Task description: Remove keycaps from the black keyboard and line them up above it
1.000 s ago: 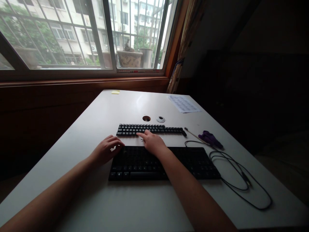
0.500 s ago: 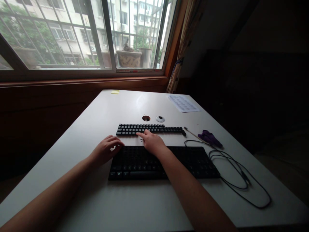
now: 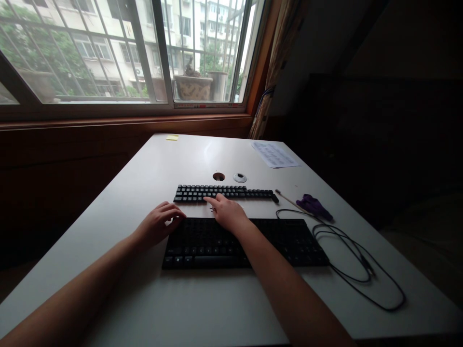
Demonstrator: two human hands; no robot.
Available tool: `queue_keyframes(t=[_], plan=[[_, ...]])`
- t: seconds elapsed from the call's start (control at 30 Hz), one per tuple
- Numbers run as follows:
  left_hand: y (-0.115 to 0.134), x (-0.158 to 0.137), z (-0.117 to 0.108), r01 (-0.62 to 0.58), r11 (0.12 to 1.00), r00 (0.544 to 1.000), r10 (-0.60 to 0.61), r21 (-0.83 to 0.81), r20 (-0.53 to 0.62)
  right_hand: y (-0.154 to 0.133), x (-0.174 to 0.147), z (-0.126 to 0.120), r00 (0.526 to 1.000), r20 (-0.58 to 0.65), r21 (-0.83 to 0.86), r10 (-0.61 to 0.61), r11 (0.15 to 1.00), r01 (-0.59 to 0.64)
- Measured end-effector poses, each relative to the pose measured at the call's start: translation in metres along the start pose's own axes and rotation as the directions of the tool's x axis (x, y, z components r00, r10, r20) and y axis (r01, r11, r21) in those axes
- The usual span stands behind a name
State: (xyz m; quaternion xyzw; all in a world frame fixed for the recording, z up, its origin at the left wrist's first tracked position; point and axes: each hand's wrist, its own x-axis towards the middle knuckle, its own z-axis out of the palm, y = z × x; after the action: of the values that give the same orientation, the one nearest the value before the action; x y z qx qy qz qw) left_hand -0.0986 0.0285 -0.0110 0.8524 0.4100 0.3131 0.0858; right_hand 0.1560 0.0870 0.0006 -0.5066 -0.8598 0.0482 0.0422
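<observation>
A black keyboard (image 3: 217,261) lies across the near part of the desk. Its lower rows carry keycaps; the dark upper part seems stripped of them. My left hand (image 3: 157,224) is at its upper left corner, with curved fingers and thumb closed on the edge. Behind the keyboard, loose black keycaps (image 3: 191,190) stand in several tight rows. My right hand (image 3: 229,212) reaches over the keyboard, its index finger stretched to the front row of keycaps. Its other fingers are curled, and a small, thin, dark reddish thing (image 3: 212,209) sticks out beneath them, too small to name.
A black cable (image 3: 361,279) lies looped on the right. Near it are a thin brush (image 3: 289,199) and a crumpled purple cloth (image 3: 314,207). Farther back are a round cable hole (image 3: 219,177), a white ring cover (image 3: 239,178), printed sheets (image 3: 275,155) and a yellow note (image 3: 172,138).
</observation>
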Motion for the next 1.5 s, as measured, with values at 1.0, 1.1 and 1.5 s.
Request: queue_keyframes(t=[1.0, 1.1, 1.5], plan=[[0.011, 0.001, -0.012, 0.007, 1.0, 0.999, -0.006, -0.009, 0.054, 0.003, -0.02, -0.047, 0.872, -0.49, 0.333, 0.014, 0.927, 0.172], [0.01, 0.001, -0.013, 0.005, 1.0, 0.999, -0.005, 0.017, 0.053, 0.002, -0.029, -0.062, 0.903, -0.429, 0.385, 0.026, 0.91, 0.156], [0.004, 0.0, -0.009, 0.018, 0.999, 0.998, -0.02, 0.038, 0.055, -0.006, -0.037, -0.047, 0.96, -0.213, 0.541, -0.18, 0.797, 0.27]])
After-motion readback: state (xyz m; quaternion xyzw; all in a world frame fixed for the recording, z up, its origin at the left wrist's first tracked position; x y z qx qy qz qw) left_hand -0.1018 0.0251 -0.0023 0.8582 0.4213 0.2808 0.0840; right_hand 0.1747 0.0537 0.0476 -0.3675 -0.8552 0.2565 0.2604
